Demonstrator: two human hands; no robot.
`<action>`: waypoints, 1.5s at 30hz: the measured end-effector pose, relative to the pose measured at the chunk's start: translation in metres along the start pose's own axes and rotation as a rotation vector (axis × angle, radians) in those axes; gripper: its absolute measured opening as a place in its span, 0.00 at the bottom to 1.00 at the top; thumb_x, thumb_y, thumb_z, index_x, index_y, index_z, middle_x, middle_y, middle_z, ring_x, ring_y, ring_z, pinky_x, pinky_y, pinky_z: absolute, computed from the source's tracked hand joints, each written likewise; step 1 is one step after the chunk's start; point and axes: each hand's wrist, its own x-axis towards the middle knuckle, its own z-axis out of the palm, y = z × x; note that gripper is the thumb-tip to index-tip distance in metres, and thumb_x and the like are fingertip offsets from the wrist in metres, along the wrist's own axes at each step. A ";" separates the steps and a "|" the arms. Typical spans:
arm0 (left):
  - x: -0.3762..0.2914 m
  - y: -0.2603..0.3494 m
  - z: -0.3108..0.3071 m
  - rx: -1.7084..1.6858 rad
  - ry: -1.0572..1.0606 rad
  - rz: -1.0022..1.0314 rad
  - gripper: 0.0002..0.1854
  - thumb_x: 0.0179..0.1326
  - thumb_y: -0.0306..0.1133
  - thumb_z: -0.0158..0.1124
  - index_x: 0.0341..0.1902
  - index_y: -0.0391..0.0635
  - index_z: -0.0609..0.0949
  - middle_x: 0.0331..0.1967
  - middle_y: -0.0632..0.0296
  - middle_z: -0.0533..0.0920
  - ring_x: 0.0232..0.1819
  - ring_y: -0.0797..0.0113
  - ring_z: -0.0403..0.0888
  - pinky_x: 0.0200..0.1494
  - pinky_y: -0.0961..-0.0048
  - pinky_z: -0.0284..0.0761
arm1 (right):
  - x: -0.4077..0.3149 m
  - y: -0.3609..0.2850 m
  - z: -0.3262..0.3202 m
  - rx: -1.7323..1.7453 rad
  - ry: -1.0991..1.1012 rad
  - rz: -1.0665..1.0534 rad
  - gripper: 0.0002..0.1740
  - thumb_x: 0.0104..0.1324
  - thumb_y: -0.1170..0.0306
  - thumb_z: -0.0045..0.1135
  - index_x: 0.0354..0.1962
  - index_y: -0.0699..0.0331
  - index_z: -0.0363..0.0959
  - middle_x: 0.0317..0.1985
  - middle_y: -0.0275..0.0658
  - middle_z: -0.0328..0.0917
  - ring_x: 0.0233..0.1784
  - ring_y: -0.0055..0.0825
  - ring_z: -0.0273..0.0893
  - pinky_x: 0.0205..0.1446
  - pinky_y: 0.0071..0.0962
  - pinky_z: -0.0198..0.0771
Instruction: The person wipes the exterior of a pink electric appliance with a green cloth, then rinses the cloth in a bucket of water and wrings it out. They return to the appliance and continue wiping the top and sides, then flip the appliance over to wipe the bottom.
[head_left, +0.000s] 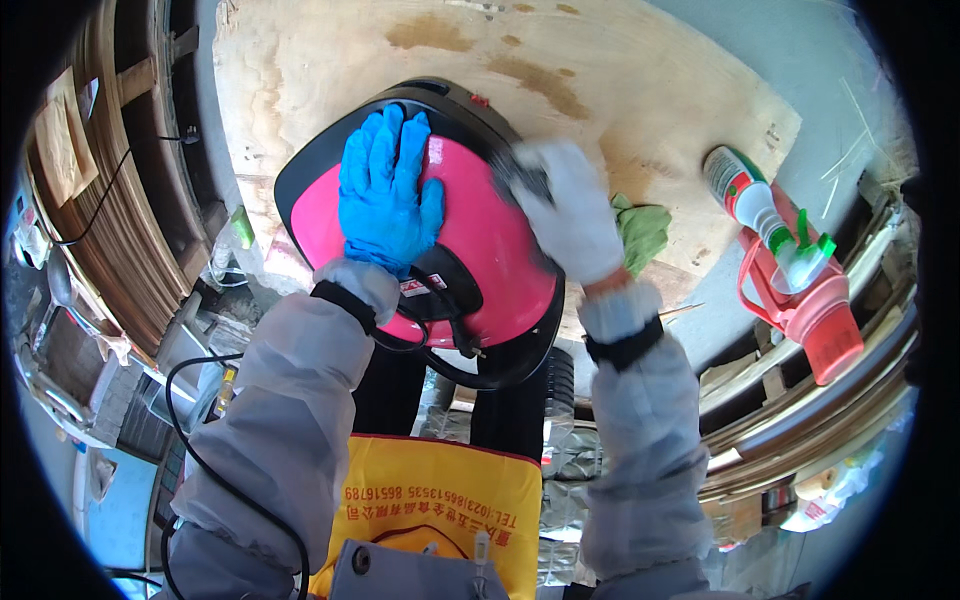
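Observation:
A pink and black electrical appliance (499, 247) with a rounded body rests near the board's front edge. Its power cord (405, 346) and plug are gathered at the near end, by a black recessed panel. My left hand (390, 187), in a blue glove, lies flat on the pink casing, fingertips reaching the black rim. On the appliance's right edge is my right hand (574, 214), in a white glove and blurred by motion. Its fingers are closed around a dark grey pad or cloth (534, 180), too blurred to name exactly, against the rim.
The appliance sits on a stained plywood board (315, 67). A green cloth (643, 232) lies right of my right hand. Farther right are a spray bottle (754, 202) and a red plastic container (814, 315). Stacked boards (142, 225) stand at left; a black cable (225, 480) crosses my left sleeve.

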 end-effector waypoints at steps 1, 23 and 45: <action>0.000 0.000 0.000 -0.002 0.002 0.003 0.38 0.60 0.41 0.63 0.75 0.45 0.69 0.76 0.47 0.65 0.75 0.41 0.62 0.77 0.46 0.55 | 0.025 -0.001 0.014 -0.027 0.046 -0.084 0.15 0.62 0.71 0.64 0.47 0.62 0.76 0.43 0.48 0.79 0.49 0.48 0.77 0.54 0.40 0.73; -0.003 0.001 0.003 -0.014 0.041 -0.015 0.38 0.63 0.36 0.62 0.78 0.51 0.65 0.78 0.53 0.62 0.78 0.46 0.58 0.79 0.53 0.53 | -0.126 0.073 -0.054 -0.451 0.530 0.497 0.46 0.61 0.61 0.73 0.69 0.74 0.59 0.67 0.61 0.63 0.69 0.50 0.65 0.69 0.42 0.67; -0.001 0.003 0.000 -0.019 0.032 -0.028 0.39 0.60 0.36 0.64 0.77 0.50 0.66 0.77 0.52 0.64 0.77 0.44 0.59 0.78 0.50 0.54 | 0.137 0.008 0.047 -0.510 -0.379 -0.272 0.23 0.79 0.61 0.37 0.63 0.57 0.73 0.68 0.42 0.72 0.71 0.40 0.68 0.75 0.34 0.63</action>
